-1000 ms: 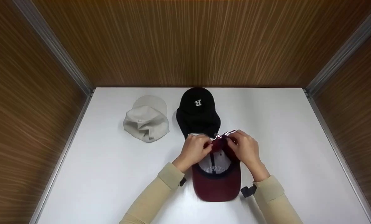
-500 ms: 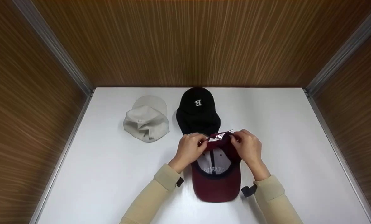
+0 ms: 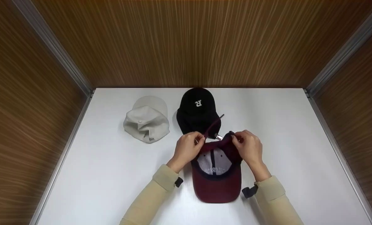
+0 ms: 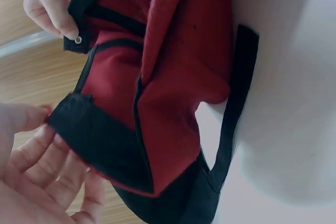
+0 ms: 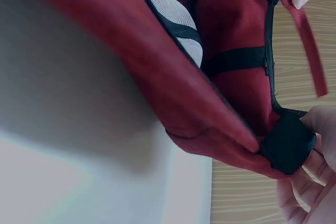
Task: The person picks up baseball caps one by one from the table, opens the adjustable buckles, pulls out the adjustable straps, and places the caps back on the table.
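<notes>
A pale grey cap [image 3: 146, 122] lies on the white table [image 3: 95, 175], crown crumpled, brim toward the wood-grain back wall [image 3: 186, 43]. Near it — a gap between them — lies a black cap [image 3: 198, 113] with a white letter [image 3: 198, 103], by the table's far edge. Brown side walls [image 3: 23, 109] flank the table — grey metal strips [image 3: 53, 47] line the corners.

tbl [image 3: 292, 134] free R of R hand [image 3: 249, 148], blk cap [image 3: 197, 117] blocking ahead
</notes>
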{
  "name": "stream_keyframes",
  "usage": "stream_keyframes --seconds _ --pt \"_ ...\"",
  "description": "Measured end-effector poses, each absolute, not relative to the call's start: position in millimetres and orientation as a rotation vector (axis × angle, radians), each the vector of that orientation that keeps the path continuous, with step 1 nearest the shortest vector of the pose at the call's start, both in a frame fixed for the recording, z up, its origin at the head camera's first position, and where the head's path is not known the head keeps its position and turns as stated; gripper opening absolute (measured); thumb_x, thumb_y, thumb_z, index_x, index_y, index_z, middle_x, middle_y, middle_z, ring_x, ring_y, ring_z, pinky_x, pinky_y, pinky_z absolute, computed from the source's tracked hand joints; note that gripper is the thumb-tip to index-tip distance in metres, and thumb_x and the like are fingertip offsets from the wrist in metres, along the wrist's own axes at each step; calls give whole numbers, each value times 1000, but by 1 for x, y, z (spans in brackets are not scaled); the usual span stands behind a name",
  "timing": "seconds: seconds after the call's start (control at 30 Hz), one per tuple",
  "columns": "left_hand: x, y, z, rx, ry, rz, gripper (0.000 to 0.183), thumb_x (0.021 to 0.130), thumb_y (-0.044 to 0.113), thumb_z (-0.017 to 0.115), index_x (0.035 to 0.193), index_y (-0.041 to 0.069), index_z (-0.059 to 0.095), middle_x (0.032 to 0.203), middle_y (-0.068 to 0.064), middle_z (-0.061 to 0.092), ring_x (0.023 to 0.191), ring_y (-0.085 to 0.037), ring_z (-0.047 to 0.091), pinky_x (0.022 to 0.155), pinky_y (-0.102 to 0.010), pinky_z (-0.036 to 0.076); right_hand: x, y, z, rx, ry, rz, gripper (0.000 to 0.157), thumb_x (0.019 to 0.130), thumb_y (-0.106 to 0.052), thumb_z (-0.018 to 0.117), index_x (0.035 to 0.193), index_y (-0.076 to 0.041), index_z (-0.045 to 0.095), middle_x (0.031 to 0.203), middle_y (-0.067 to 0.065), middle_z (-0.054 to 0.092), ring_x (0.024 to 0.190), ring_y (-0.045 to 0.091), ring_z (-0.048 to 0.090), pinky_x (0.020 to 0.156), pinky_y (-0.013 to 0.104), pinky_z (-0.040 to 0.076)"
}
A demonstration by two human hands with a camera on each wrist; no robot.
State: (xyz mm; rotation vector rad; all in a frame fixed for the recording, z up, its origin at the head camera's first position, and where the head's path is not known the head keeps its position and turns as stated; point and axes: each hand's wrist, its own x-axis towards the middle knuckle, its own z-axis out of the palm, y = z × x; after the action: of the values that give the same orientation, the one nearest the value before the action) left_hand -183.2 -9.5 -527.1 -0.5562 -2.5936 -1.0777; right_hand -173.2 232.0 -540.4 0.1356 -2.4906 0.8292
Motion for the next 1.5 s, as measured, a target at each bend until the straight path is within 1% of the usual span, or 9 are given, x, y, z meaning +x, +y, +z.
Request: stream_keyframes --seconds 0.17,0.33,0.53,0.63,0.83,0.97,1.13,1.37,1.5 --pt "-183 -15 -529 -577 -2662 -1058 14 88 22 71 92 9 74 77 4 68 69 -11 63 67 -33 50 -172 233 -542 126 -2509 864 4 84 -8 75 84 -4 74 73 4 65 62 19 60 54 39 47" --pt "-183 -22 -530 -647 -2765 -985 21 85 25 76 98 9 76 85 1 70 77 -14 65 74 -36 50 -172 235 -542 112 -2524 899 5 85 -8 74 87 -4 75 74 4 66 63 19 60 56 39 47" --pt "-187 -23 -530 -696 -2824 -894 13 85 25 77 92 14 78 89 3 70 83 -17 65 74 -37 49 -169 236 -542 112 -2556 942 7 85 -8 75 91 -5 75 77 4 67 66 19 61 59 39 48" --pt "-187 -21 -531 -650 -2792 -904 8 86 22 76 89 15 78 87 2 68 80 -17 64 71 -36 49 -167 237 -542 104 -2565 968 9 84 -7 75 93 -4 74 76 4 66 67 20 62 60 38 49" --pt "-189 -18 -535 -456 -2681 -1007 7 86 19 75 88 12 76 79 3 64 70 -14 62 63 -34 50 -158 242 -542 54 -2579 1041 16 85 -8 74 100 -2 73 76 3 64 69 21 63 59 34 49" --pt "-191 -16 -538 -386 -2648 -1052 6 86 18 74 87 12 75 76 5 63 66 -12 61 60 -33 49 -152 247 -544 27 -2617 1107 22 87 -11 73 106 1 71 79 5 64 73 21 64 62 33 51" --pt "-192 -15 -540 -366 -2627 -1080 6 86 17 74 86 11 74 76 4 63 67 -14 61 61 -34 48 -145 256 -549 -40 -2707 1204 31 90 -12 72 115 5 65 85 9 66 80 27 67 67 35 51" --pt "-193 -15 -540 -365 -2621 -1117 7 86 16 73 88 9 74 77 3 63 68 -13 61 62 -34 49 -133 264 -555 -140 -2805 1428 42 95 -21 67 125 7 58 96 14 66 85 28 69 60 27 52" --pt "-193 -15 -540 -375 -2628 -1129 10 87 15 72 94 9 76 77 3 64 67 -12 61 62 -33 49 -126 267 -557 -190 -2822 1571 44 95 -20 66 127 9 56 100 16 65 85 25 68 59 27 54"
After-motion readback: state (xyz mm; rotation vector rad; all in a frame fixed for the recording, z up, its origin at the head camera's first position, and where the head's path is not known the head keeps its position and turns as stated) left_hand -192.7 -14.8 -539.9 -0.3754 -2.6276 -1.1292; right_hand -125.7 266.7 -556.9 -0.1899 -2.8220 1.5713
